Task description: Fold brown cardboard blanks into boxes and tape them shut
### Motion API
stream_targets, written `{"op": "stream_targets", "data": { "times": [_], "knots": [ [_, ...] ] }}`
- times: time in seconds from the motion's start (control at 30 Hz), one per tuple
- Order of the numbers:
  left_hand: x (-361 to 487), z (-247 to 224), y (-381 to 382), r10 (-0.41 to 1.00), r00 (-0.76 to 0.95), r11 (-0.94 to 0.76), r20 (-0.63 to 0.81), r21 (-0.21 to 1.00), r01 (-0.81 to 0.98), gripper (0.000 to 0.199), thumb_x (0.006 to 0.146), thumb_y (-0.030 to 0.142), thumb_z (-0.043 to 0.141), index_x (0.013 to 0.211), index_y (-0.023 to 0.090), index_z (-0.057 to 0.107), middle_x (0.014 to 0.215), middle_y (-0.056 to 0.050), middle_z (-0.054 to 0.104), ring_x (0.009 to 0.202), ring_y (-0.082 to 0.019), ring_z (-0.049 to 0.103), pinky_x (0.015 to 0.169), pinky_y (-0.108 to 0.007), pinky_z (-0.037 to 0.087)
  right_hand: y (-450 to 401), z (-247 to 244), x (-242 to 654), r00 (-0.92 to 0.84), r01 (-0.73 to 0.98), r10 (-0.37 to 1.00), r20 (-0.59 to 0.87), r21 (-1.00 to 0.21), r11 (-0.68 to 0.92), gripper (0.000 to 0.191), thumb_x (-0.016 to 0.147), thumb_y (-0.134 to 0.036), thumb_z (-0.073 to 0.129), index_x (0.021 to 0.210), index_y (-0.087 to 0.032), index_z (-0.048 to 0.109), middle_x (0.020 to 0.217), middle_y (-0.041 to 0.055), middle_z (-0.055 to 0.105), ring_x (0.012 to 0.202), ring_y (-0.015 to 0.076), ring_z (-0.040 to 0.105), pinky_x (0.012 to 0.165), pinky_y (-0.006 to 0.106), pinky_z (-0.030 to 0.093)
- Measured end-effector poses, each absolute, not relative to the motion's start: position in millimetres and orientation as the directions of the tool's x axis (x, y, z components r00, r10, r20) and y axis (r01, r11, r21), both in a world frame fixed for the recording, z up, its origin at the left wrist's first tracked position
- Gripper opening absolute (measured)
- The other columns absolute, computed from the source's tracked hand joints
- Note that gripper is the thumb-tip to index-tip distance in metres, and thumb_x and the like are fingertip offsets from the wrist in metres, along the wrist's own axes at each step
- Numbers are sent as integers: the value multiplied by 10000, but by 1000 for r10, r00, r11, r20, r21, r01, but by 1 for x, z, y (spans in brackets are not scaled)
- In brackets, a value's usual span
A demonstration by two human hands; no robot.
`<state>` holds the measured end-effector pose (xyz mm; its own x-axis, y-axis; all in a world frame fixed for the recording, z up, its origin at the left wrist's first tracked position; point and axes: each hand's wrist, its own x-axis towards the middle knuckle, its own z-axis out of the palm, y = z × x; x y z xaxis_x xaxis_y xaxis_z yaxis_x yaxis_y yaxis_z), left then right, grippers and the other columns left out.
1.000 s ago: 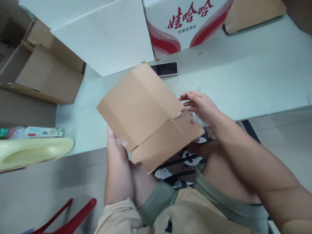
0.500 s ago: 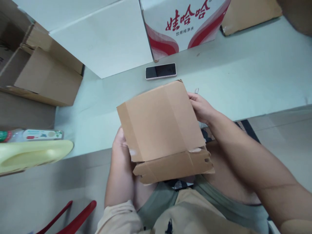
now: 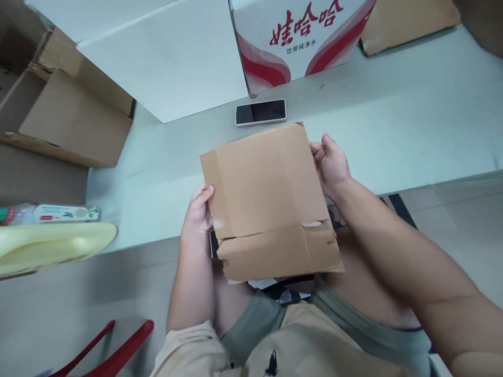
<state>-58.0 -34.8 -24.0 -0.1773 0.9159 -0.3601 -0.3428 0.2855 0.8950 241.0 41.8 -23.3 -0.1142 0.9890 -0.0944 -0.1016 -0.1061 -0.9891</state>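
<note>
A flattened piece of brown cardboard (image 3: 257, 188) is held up over my lap at the table's front edge. Fold lines cross it, and its near flap (image 3: 271, 256) is torn at the left end and along the crease. My left hand (image 3: 199, 209) pinches its left edge, with the thumb on the front face and fingers behind. At the upper right edge is my right hand (image 3: 332, 165), fingers curled against the cardboard and partly hidden behind it. The right thumb points up, away from the sheet.
A phone (image 3: 261, 112) lies on the pale table just beyond the cardboard. Behind it stand a white panel (image 3: 168, 63) and a white-and-red carton (image 3: 298, 63). Brown boxes (image 3: 78, 115) fill the left side, above a pale yellow plastic object (image 3: 58, 243). Red bars (image 3: 121, 348) show at lower left.
The cardboard has shifted slightly right, and its near flap now lies flatter in line with the sheet. My left thumb has come onto the front face; my right thumb has lifted.
</note>
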Motion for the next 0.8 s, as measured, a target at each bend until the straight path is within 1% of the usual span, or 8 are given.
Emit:
{"op": "stream_targets", "data": {
  "times": [0.1,0.23,0.33,0.43,0.5,0.67,0.73,0.8],
  "knots": [
    [-68,-24,-27,897,-312,157,-314,885,-438,417,651,391,847,997,191,728,950,-70,785,799,-208,746,794,-355,635,41,-17,245,-206,-270,947,-246,-916,-297,745,766,-886,389,864,-200,664,729,64,674,637,183,644,552,305,497],
    [-79,-34,-17,871,-469,-93,-145,890,-447,353,714,393,817,1001,230,691,1104,-33,770,1059,-172,719,953,-295,587,27,-9,246,-353,-298,897,-266,-877,-377,776,735,-904,410,939,-200,662,776,59,696,540,149,601,432,270,402],
    [-77,-43,-12,867,-489,-134,-91,904,-407,323,757,387,783,1001,214,661,1125,-67,757,1122,-202,703,956,-317,586,10,-10,238,-391,-262,873,-290,-875,-408,736,647,-887,569,937,-214,632,791,36,701,427,106,524,333,251,270],
    [-71,-44,-10,891,-407,-16,-203,881,-474,286,788,357,746,1000,186,660,1023,-83,761,947,-197,736,855,-313,616,-7,-11,230,-267,-228,903,-337,-888,-399,571,588,-657,811,866,-210,590,676,-15,652,370,66,456,309,222,240],
    [-67,-40,-9,902,-320,90,-290,851,-518,274,838,401,688,1006,186,665,917,-74,751,793,-181,729,731,-293,620,-16,-8,233,-156,-266,926,-344,-888,-374,508,585,-563,848,810,-212,556,561,-59,568,337,44,376,301,213,221],
    [-62,-25,-13,915,-200,189,-350,811,-553,277,883,475,603,985,221,649,900,-62,736,634,-150,705,548,-240,570,-41,6,302,-67,-279,920,-385,-878,-388,448,656,-601,790,762,-246,538,388,-111,338,301,37,234,314,234,151],
    [-61,-20,-16,900,-188,232,-393,797,-557,224,860,417,623,926,203,633,860,-54,730,589,-130,695,508,-207,551,-51,11,344,67,-208,929,-363,-916,-343,405,653,-581,774,697,-265,524,408,-68,382,304,47,260,337,277,74],
    [-60,-16,-18,883,-174,277,-435,784,-556,189,842,376,630,876,190,616,790,-39,712,546,-116,682,478,-186,535,-55,17,380,363,-178,877,-313,-948,-265,407,608,-456,797,592,-261,441,466,-37,416,329,46,279,362,300,52]
  ]
}}
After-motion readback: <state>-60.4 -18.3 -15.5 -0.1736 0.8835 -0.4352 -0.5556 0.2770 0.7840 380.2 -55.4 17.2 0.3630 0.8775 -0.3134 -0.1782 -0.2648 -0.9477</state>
